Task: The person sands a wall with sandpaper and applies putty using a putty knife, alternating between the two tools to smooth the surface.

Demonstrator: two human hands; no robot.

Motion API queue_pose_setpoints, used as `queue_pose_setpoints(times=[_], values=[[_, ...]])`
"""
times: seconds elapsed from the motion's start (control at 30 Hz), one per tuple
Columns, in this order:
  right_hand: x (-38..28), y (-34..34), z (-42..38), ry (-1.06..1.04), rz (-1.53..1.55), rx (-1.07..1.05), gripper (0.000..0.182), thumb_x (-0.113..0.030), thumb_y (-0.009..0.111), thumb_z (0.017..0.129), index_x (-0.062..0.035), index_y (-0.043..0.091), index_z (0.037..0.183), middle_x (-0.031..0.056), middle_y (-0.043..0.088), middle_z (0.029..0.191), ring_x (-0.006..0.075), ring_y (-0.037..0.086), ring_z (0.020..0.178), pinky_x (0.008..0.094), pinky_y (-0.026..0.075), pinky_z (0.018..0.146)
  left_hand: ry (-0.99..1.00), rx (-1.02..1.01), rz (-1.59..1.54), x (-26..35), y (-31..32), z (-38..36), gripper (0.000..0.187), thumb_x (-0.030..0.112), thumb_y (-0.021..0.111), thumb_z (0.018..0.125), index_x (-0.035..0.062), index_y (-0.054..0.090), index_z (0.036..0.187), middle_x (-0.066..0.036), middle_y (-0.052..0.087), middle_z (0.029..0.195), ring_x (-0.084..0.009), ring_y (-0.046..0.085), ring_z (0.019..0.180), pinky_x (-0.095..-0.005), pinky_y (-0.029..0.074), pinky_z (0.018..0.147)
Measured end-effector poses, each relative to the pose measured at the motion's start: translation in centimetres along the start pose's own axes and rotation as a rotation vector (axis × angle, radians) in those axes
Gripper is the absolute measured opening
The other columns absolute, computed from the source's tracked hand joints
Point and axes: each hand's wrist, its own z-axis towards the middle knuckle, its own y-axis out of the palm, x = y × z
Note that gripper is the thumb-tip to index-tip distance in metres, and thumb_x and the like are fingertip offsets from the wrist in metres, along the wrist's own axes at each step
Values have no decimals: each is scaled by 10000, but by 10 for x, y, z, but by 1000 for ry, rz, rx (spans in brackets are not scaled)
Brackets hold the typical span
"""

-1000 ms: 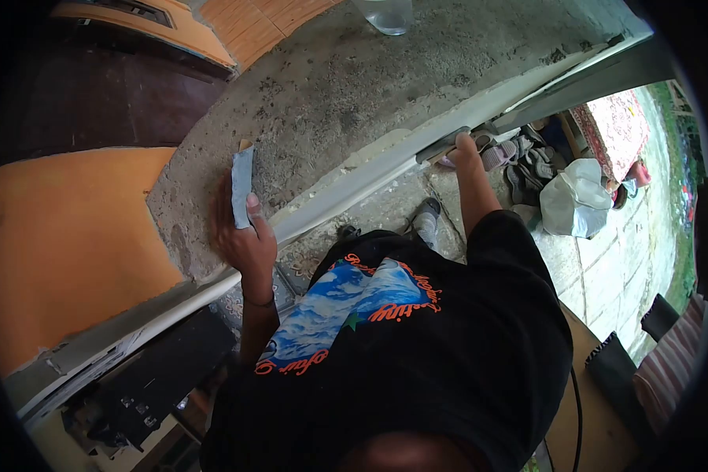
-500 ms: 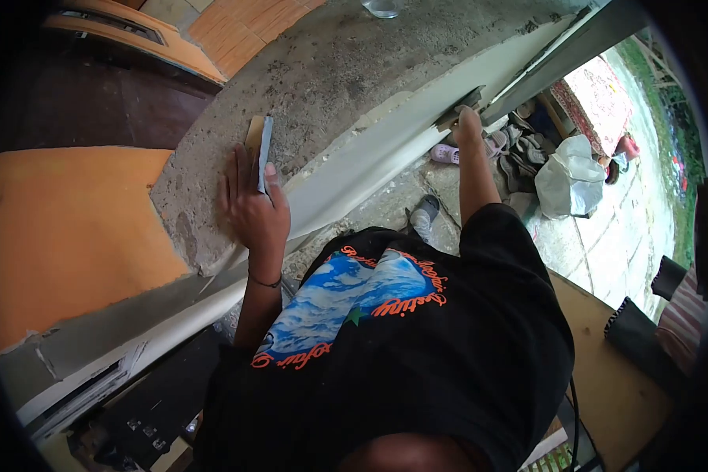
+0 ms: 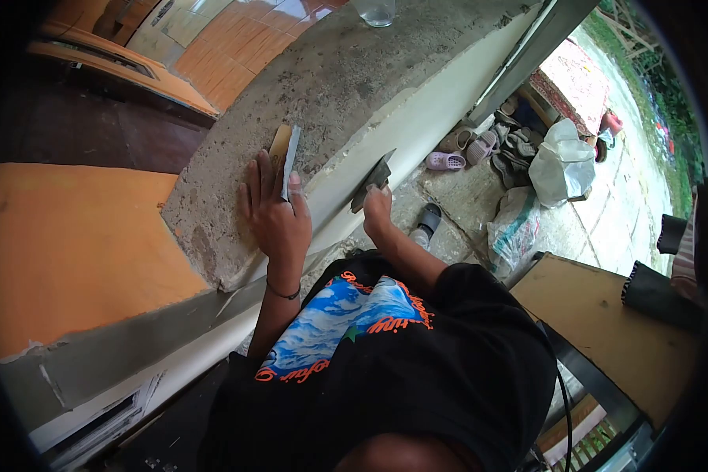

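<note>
My left hand (image 3: 281,220) rests at the edge of a rough concrete ledge (image 3: 354,71). Its thumb and fingers hold a narrow scraper (image 3: 285,161), with a tan wooden-looking side and a grey plate-like side, upright between them. Lower and to the right, my right hand (image 3: 378,206) is closed around a dark, flat trowel (image 3: 372,181). The trowel's blade lies against the white face of the ledge wall (image 3: 429,118). My right fingers hide its handle.
A clear cup (image 3: 377,11) stands on the ledge's far end. Shoes (image 3: 480,145), a white sack (image 3: 562,165) and another plastic bag (image 3: 515,228) lie on the floor at right. A wooden tabletop (image 3: 598,315) is close beside me; an orange wall (image 3: 71,244) is at left.
My right hand has drawn the trowel along the white wall face, toward me and to the left. The left hand still holds the scraper on the ledge. The view has shifted slightly.
</note>
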Motion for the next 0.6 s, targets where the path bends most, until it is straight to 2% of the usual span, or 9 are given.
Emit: queue_pose_setpoints(times=[0.03,0.1,0.2,0.23,0.27,0.3,0.37,0.43,0.6], values=[[-17,1,19,-39,11,47,311,-27,366,811,0,497,1093,28,478,775,101,452,636,263,406,589,-23,9,-14,2,1,0,400,330,364,943,127,524,1248,-104,446,1346,-296,399,1253,-457,263,1040],[-36,-9,68,-185,95,106,333,-3,358,782,8,514,1076,48,515,856,136,483,732,290,425,658,-27,16,37,7,3,2,402,324,371,941,104,523,1242,-100,455,1339,-297,412,1242,-459,278,1032],[-64,-49,165,-82,185,157,373,-44,398,762,38,505,1110,109,545,969,237,550,879,358,453,826,-53,18,109,13,4,8,414,317,375,940,65,515,1237,-96,470,1326,-300,435,1223,-459,300,1019],[-82,-60,191,1,162,201,390,-56,403,762,53,491,1126,139,541,1013,274,557,922,389,459,851,-65,16,122,14,4,10,422,317,373,941,48,509,1237,-95,477,1320,-303,444,1215,-457,308,1015],[-76,-88,244,-55,203,71,404,-65,413,763,65,475,1140,167,533,1052,305,552,967,414,461,866,-50,12,152,15,4,11,429,309,363,944,27,501,1236,-96,487,1311,-303,450,1209,-454,311,1011],[-103,-95,260,28,213,171,423,-64,417,765,59,458,1168,171,532,1081,330,550,972,421,461,862,-65,8,154,16,5,12,429,309,363,944,27,501,1236,-96,487,1311,-303,450,1209,-454,311,1011],[-144,-132,318,99,228,215,389,-78,438,771,41,486,1138,183,539,1076,337,551,969,433,465,851,-78,20,133,18,5,14,427,300,352,948,22,498,1237,-105,496,1299,-303,457,1203,-455,314,1006],[-168,-164,374,-5,65,1,248,-56,476,761,41,549,977,155,582,975,285,573,906,393,479,820,-97,15,146,19,5,15,430,293,344,949,16,493,1241,-118,505,1287,-307,465,1195,-459,320,999],[-282,-139,402,-228,79,177,250,-83,472,753,25,560,960,158,587,976,290,584,900,386,486,803,-122,25,138,22,5,17,435,299,348,946,12,498,1237,-119,522,1266,-306,478,1182,-451,327,996]])
